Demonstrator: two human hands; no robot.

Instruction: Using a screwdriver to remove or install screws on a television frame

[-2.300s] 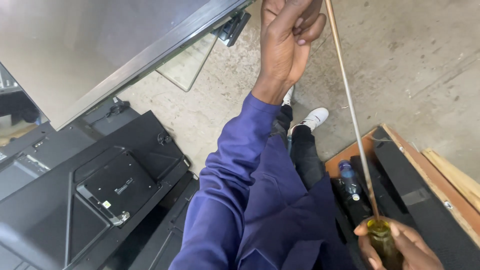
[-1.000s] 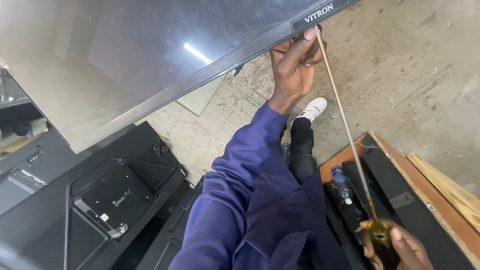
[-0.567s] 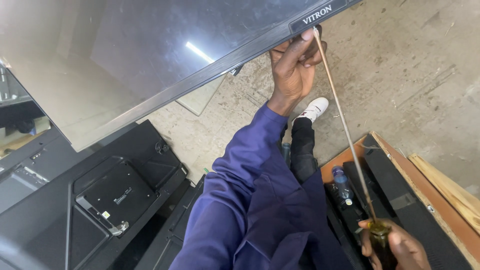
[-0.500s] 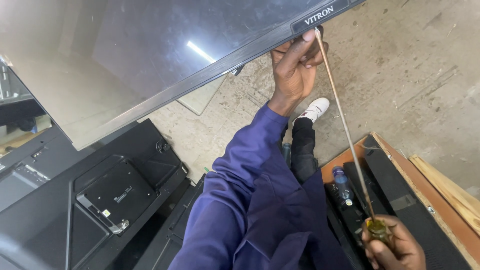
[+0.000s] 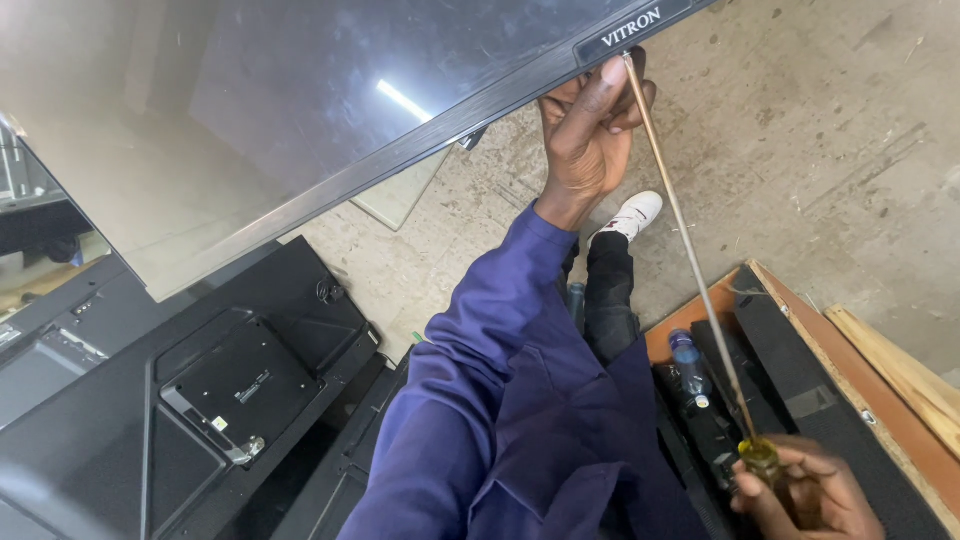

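Left hand: the left hand (image 5: 590,125) reaches up with its fingers curled around the bottom edge of the television (image 5: 330,110); the fingertips press against the dark frame just beside the maker's badge; the thumb side faces the screwdriver shaft.

Right hand: the right hand (image 5: 810,495) sits low at the bottom right; its fingers are wrapped tight around the yellow handle of the long screwdriver (image 5: 700,280); only the top of the handle shows above the knuckles.

Screwdriver: the thin metal shaft runs up from the right fingers on a slant to the left fingers; its tip meets the frame of the television right at the left fingertips; whether the tip sits in a screw cannot be told.

Television: a large flat screen, tilted, above the left fingers; its glass reflects a strip of light; its lower edge rests in the left hand's grip.

Below the left wrist: a blue sleeve (image 5: 470,400) runs down to the person's chest; a white shoe (image 5: 632,215) and a dark trouser leg stand on the concrete floor (image 5: 820,150).

Beside the right fingers: a plastic bottle (image 5: 688,362) lies just to the left of the shaft, in a wooden box (image 5: 800,330) holding black parts.

Far from both hands: a black back cover (image 5: 230,380) lies at the lower left.
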